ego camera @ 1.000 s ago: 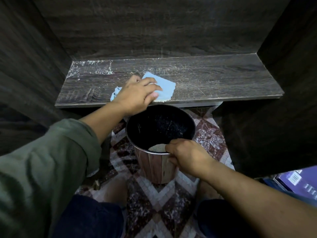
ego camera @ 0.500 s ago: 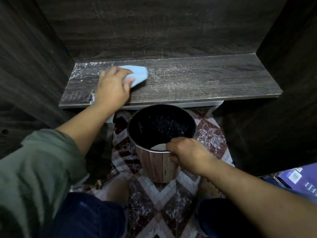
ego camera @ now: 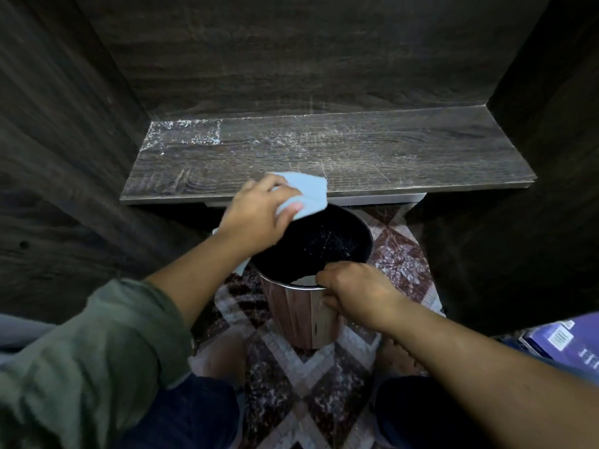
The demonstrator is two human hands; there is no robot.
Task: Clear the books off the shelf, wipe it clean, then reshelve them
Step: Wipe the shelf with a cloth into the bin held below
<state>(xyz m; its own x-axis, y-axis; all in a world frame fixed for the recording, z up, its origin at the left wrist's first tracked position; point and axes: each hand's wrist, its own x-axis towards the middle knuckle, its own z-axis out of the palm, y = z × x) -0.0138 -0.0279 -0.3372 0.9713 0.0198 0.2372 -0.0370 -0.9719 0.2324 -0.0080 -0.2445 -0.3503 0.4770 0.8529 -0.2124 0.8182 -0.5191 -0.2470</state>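
Fingers (ego camera: 325, 275) of your right hand (ego camera: 353, 296) curl over the near rim of the round wood-patterned bin (ego camera: 301, 319); hold it steady and close. At 4 o'clock, purple-covered books (ego camera: 564, 343) wait on the floor. Your left hand (ego camera: 259, 218) grips the pale blue cloth (ego camera: 308, 192), fingers bunched, at the front edge of the dark wood-grain shelf (ego camera: 389, 157); sweep straight off into the bin. Far back at 10 o'clock lies white dust (ego camera: 184, 134): go there next.

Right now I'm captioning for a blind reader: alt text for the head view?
The left hand holds a light blue cloth at the front edge of a dusty dark wooden shelf, above a bin whose rim the right hand grips. A purple book lies at lower right.
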